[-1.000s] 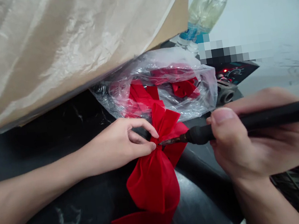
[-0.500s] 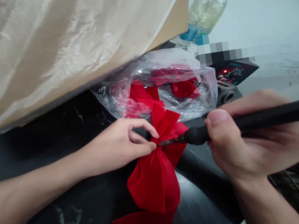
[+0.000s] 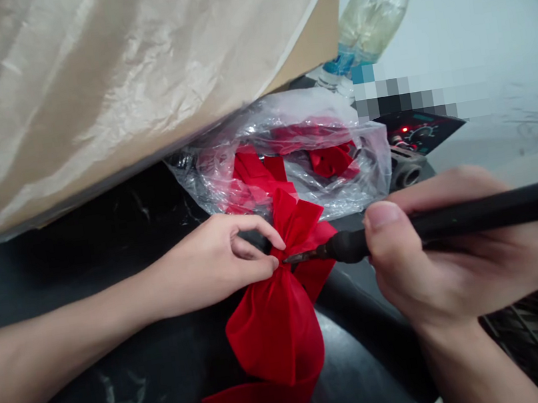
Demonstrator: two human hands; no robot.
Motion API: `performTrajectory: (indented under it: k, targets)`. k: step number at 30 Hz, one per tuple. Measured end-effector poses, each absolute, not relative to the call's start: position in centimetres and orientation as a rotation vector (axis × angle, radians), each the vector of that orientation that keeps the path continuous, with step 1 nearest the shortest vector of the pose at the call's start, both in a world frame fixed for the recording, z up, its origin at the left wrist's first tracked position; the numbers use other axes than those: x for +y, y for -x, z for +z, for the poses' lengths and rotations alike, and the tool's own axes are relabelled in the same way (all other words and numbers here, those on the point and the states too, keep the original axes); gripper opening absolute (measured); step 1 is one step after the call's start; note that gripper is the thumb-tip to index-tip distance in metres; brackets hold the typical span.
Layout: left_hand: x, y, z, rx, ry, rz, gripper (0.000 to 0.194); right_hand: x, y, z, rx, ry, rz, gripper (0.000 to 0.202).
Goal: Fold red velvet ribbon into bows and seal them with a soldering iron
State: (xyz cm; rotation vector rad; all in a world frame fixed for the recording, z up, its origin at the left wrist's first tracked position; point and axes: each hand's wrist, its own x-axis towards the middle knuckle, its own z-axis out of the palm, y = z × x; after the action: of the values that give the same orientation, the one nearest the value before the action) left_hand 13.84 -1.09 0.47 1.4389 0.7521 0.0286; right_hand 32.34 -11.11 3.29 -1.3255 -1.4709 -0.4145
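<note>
A red ribbon bow (image 3: 280,324) lies over the dark marbled table, gathered in at its middle. My left hand (image 3: 228,251) pinches that middle between thumb and forefinger. From the right, my right hand (image 3: 438,250) grips the black handle of a soldering iron (image 3: 351,246). The iron's metal tip touches the gathered middle of the bow, right beside my left fingertips. Loops and tails of ribbon spread above, right of and below the pinch.
An open clear plastic bag (image 3: 319,200) with red ribbon pieces lies behind the bow. A plastic-covered cardboard box (image 3: 130,81) stands at the back left. At the back right are two bottles (image 3: 372,14) and a black control unit (image 3: 427,130) with a red light.
My right hand has shifted slightly left along with the iron. My left hand has barely moved and keeps its pinch on the bow.
</note>
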Motion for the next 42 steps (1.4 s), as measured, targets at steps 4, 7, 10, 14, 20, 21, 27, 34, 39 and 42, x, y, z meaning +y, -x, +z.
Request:
performTrajectory:
  k: [4, 7, 10, 14, 20, 21, 27, 34, 39, 42]
  targets:
    - [-1.09, -13.9, 0.51, 0.759, -1.447, 0.019, 0.023, -10.99, -32.27, 3.12, -1.48, 1.282, -0.422, 0.016]
    - [-1.12, -13.95, 0.75, 0.776, -1.456, 0.021, 0.024, -11.08, -32.3, 3.23, -1.516, 1.286, -0.43, 0.016]
    - [-1.14, -13.97, 0.92, 0.781, -1.438, 0.027, 0.025, -11.11, -32.38, 3.36, -1.539, 1.307, -0.438, 0.017]
    - [-1.11, -13.9, 0.99, 0.776, -1.422, 0.019, 0.025, -10.82, -32.53, 3.22, -1.55, 1.245, -0.449, 0.016]
    - [-1.07, -13.82, 0.87, 0.764, -1.442, 0.01, 0.024, -10.63, -32.47, 2.99, -1.541, 1.189, -0.421, 0.017]
    - [-1.08, -13.83, 0.85, 0.765, -1.445, 0.009, 0.024, -10.7, -32.43, 3.01, -1.535, 1.199, -0.417, 0.017]
    - [-1.07, -13.94, 0.87, 0.774, -1.448, 0.007, 0.022, -10.99, -32.46, 3.22, -1.566, 1.243, -0.41, 0.017]
    - [-1.06, -13.71, 0.69, 0.741, -1.45, 0.025, 0.021, -10.69, -32.71, 2.78, -1.467, 1.226, -0.463, 0.016]
    - [-0.99, -13.63, 0.6, 0.742, -1.465, 0.025, 0.017, -10.7, -32.79, 2.9, -1.227, 1.325, -0.5, 0.017]
    - [-0.96, -13.6, 0.58, 0.727, -1.463, 0.038, 0.014, -10.67, -32.89, 3.36, -1.127, 1.355, -0.448, 0.014]
